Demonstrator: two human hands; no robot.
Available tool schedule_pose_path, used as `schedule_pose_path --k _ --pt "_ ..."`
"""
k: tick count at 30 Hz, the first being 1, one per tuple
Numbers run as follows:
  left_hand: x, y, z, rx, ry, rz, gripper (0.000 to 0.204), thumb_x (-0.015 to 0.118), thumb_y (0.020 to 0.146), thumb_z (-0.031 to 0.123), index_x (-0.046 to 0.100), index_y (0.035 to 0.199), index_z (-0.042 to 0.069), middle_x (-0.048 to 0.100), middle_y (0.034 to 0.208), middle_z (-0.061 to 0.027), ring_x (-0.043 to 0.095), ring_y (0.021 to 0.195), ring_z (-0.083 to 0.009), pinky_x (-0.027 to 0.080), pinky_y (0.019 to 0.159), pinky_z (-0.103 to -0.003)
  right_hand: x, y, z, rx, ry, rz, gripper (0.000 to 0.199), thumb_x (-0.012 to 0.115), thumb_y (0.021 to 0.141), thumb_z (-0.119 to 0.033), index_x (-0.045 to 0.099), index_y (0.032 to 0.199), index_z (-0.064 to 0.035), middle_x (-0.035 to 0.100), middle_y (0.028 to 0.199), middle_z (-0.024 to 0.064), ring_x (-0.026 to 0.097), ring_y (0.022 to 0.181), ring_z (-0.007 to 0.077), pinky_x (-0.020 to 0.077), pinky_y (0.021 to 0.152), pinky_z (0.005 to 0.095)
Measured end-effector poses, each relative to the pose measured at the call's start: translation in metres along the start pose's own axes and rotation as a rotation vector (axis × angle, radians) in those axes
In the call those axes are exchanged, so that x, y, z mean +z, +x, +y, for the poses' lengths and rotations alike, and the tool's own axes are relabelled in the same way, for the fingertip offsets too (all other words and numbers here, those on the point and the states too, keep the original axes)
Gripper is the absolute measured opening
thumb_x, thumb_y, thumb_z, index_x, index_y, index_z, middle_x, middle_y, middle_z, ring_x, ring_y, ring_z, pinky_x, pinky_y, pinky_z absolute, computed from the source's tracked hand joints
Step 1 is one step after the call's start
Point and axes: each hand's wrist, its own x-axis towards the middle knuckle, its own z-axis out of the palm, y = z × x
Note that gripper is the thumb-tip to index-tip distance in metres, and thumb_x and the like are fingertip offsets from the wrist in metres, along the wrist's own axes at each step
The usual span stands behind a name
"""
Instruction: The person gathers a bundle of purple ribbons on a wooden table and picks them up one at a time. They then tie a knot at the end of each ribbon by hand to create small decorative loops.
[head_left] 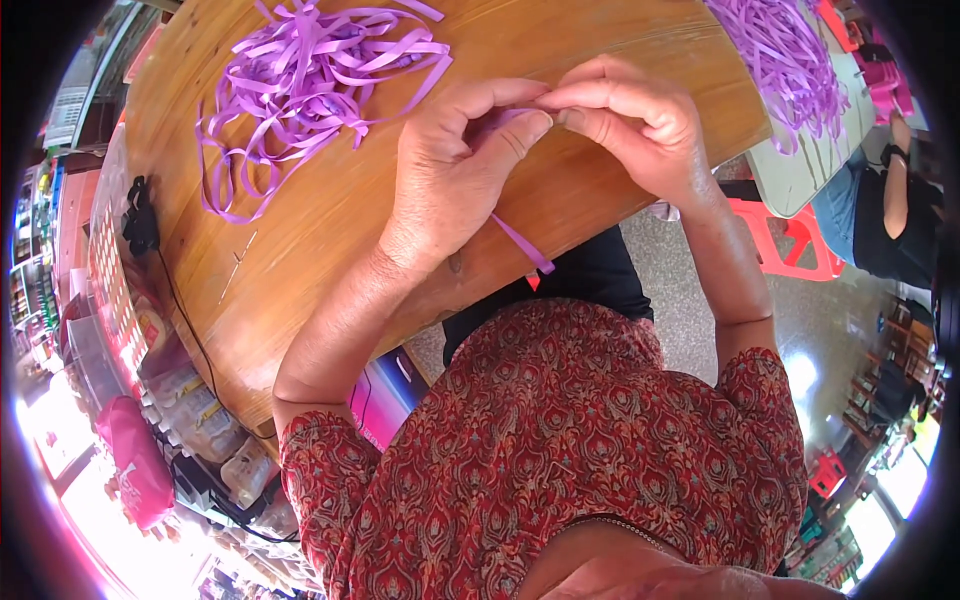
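Over the wooden table's near edge, my left hand (455,170) is closed, its thumb and forefinger pinching a narrow purple ribbon (522,243). A short tail of that ribbon hangs below the wrist past the table edge. My right hand (640,125) meets it fingertip to fingertip. Its thumb and forefinger are pinched together at the same ribbon, and the small part between the tips is hidden. Beyond my left hand lies a loose, tangled heap of purple ribbons (310,80).
Another heap of purple ribbons (785,65) lies at the far right, by a pale table (800,180). A thin needle-like piece (238,265) rests on the wooden table (330,250). A black cable (190,320) runs along its left edge. A red stool (785,245) and a seated person (890,205) are at right.
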Motion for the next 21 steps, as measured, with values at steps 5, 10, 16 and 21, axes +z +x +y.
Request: schedule_pose_path --k 5,10,16,21 --pt "-0.009 0.002 0.003 -0.102 0.017 0.018 0.010 0.063 0.086 0.006 0.064 0.093 0.000 0.060 0.079 0.0023 0.052 0.072 -0.0028 0.043 0.065 -0.017 -0.007 -0.005 -0.005 0.271 0.233 0.117 0.018 0.060 0.084 0.000 0.065 0.102 -0.0001 0.063 0.092 0.0050 0.059 0.082 0.0128 0.0466 0.073 0.0237" --pt "-0.011 0.003 0.003 -0.207 -0.101 0.022 0.009 0.064 0.085 0.007 0.064 0.090 0.000 0.060 0.078 0.0028 0.051 0.072 -0.0026 0.042 0.066 -0.018 -0.016 -0.008 0.001 0.182 0.031 0.278 0.019 0.061 0.083 -0.001 0.066 0.102 -0.0012 0.063 0.094 0.0068 0.059 0.081 0.0133 0.0463 0.072 0.0227" --pt "-0.009 0.000 0.002 -0.262 -0.076 0.050 0.012 0.062 0.086 0.009 0.064 0.093 0.001 0.058 0.078 0.0020 0.045 0.065 -0.0046 0.034 0.057 -0.019 -0.007 -0.001 -0.007 -0.258 -0.511 0.142 0.031 0.072 0.069 -0.004 0.068 0.099 -0.0054 0.063 0.094 0.0068 0.059 0.082 0.0210 0.0471 0.073 0.0294" --pt "-0.010 -0.002 0.006 -0.255 -0.126 0.014 0.010 0.064 0.085 0.008 0.064 0.091 0.000 0.059 0.077 0.0029 0.051 0.070 -0.0029 0.041 0.065 -0.017 0.000 -0.004 -0.004 -0.237 -0.527 0.098 0.032 0.074 0.065 -0.006 0.069 0.097 -0.0065 0.061 0.085 0.0041 0.057 0.077 0.0203 0.0457 0.066 0.0313"
